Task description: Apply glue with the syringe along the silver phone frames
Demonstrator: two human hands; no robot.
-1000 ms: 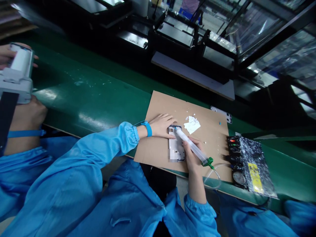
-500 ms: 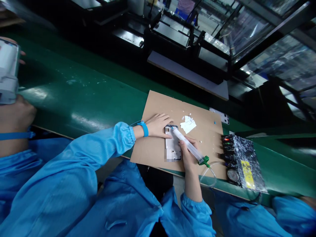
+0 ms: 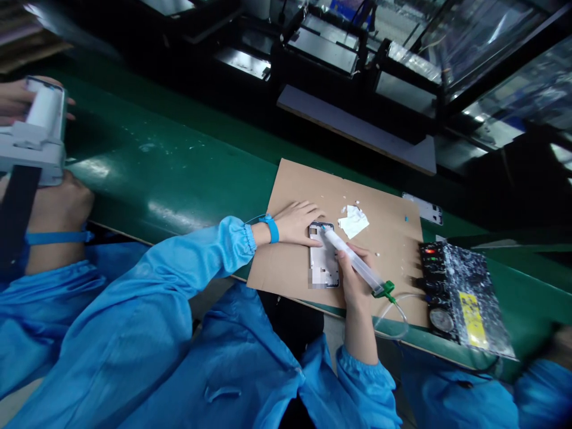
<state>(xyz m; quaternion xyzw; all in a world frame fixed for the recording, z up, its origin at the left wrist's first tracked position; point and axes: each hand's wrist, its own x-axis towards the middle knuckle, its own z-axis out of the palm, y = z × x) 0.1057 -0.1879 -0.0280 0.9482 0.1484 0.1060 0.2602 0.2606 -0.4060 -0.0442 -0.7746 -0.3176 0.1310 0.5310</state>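
Flat on a brown cardboard sheet [image 3: 290,190], a thin silvery phone frame [image 3: 322,262], rectangular. Pinned at its top left corner by the left hand [image 3: 298,223], fingers spread flat, gripping nothing. Just right of it, the right hand [image 3: 353,277] curled tight around a clear plastic syringe [image 3: 355,262], tip touching the frame's upper edge. Crumpled white paper scrap [image 3: 354,221] nearby.
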